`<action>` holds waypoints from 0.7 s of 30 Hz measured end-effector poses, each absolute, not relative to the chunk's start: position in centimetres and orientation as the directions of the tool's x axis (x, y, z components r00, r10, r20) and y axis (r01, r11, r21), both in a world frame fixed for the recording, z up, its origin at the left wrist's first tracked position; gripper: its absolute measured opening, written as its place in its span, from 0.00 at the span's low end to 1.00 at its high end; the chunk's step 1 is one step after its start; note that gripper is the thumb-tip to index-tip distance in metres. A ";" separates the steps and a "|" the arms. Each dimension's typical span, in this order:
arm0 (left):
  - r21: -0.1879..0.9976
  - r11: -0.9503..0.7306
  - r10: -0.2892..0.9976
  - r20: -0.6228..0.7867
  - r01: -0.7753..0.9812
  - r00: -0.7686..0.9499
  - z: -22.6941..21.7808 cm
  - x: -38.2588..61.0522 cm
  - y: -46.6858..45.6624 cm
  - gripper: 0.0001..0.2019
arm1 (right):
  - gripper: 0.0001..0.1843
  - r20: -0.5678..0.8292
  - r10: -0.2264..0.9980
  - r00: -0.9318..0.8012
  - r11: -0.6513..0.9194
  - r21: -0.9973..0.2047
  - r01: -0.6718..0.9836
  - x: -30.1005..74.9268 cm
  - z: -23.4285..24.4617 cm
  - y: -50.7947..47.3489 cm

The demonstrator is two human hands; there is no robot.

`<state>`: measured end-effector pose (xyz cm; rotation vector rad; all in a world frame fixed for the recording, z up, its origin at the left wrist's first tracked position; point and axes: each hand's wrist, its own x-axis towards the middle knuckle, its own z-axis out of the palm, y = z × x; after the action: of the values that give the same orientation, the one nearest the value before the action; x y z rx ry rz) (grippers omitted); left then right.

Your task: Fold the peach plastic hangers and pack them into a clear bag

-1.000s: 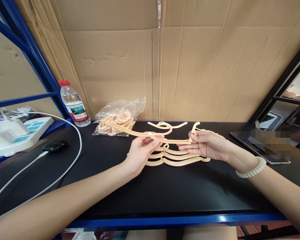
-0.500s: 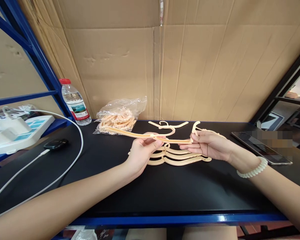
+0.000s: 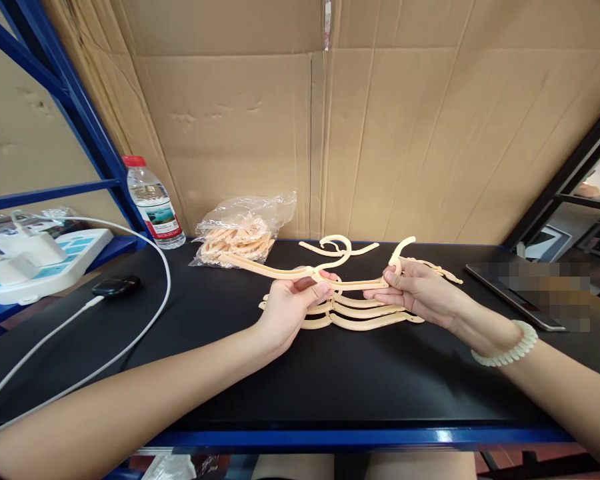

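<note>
Over the near-middle of the table (image 3: 330, 380), you're holding a hanger (image 3: 270, 269) in both hands. Your left hand (image 3: 290, 303) is pinching its middle by the hook between thumb and fingers, and your right hand (image 3: 417, 290) is pinching its right end, probably so the thin bar isn't sagging or twisting. It's hovering just above a stack (image 3: 370, 325) lying flat under your hands, seemingly lined up with it. Farther left, a bag (image 3: 240, 230) of similar pieces is sitting within reach, with a bottle (image 3: 153, 203) beside it against the cardboard (image 3: 380, 133).

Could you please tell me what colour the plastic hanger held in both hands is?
Pale peach-beige, plain with no pattern; the thin plastic hanger shows best in the head view.
</note>
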<state>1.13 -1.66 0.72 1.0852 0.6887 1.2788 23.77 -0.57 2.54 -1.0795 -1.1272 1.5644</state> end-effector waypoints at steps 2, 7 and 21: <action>0.908 -0.064 0.967 0.159 -0.414 0.199 0.9 1.2 -1.8 0.07 | 0.15 -0.121 0.974 -0.193 -0.154 -0.974 -0.167 23.6 2.6 -0.7; 0.894 -0.044 0.976 0.133 -0.446 0.170 1.3 1.2 -1.8 0.07 | 0.16 -0.073 0.980 -0.187 -0.108 -0.976 -0.188 23.2 2.6 -1.0; 0.874 -0.013 0.990 0.080 -0.486 0.118 1.3 1.3 -1.5 0.06 | 0.17 -0.005 0.987 -0.160 -0.039 -0.976 -0.213 22.8 2.2 -1.2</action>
<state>1.29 -1.54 1.28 0.9243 0.7152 1.3431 22.82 -1.16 2.17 -0.9823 -1.1482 1.4362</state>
